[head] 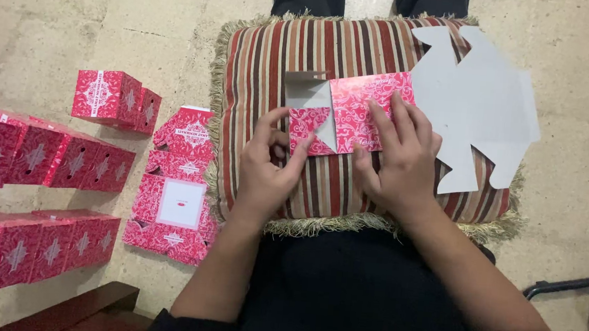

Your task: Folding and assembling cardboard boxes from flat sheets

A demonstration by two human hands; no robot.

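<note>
A flat cardboard box blank (pixel 478 96), red patterned outside and grey inside, lies on a striped cushion (pixel 275 59) on my lap. My right hand (pixel 397 156) presses flat on a folded red panel (pixel 366 104) of it. My left hand (pixel 270 163) pinches a small red triangular flap (pixel 306 123) at the panel's left edge, folding it inward. Most of the blank spreads grey side up to the right.
On the tan floor at left stand several finished red boxes (pixel 36 156) in rows, one box (pixel 107 95) apart behind them. A stack of unfolded red blanks (pixel 176 198) lies beside the cushion. A dark cable (pixel 576 282) runs at the right.
</note>
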